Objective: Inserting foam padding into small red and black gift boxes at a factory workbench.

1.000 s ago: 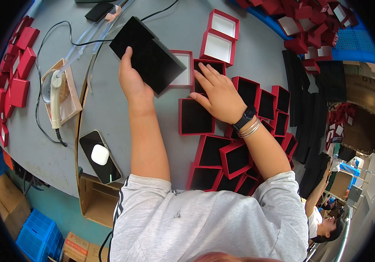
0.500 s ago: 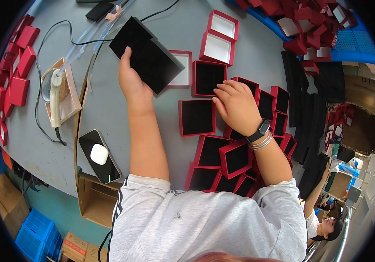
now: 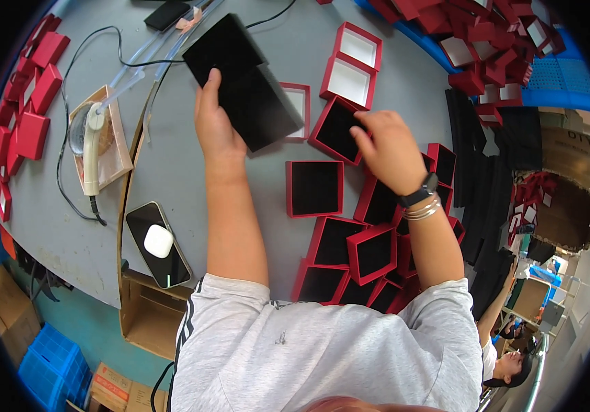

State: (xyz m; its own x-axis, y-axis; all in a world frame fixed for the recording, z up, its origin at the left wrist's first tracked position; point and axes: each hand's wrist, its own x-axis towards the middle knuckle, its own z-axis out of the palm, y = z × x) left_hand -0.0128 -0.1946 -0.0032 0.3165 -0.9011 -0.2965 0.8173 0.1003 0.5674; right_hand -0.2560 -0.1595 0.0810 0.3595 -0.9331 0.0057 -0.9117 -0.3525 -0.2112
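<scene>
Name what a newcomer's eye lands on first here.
Probably the big black slab in the left hand, upper centre, against the grey table. Next, the black-lined red boxes clustered right of centre, with the right hand at the edge of an angled one. Then the heap of red boxes at upper right and the white case on a phone, lower left.

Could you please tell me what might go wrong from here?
The right hand, at the angled red box, might bump the white-lined box just beyond it. The black block, held by the left hand near one edge, could tip or slip. The white case resting on the phone might slide off if knocked.
</scene>
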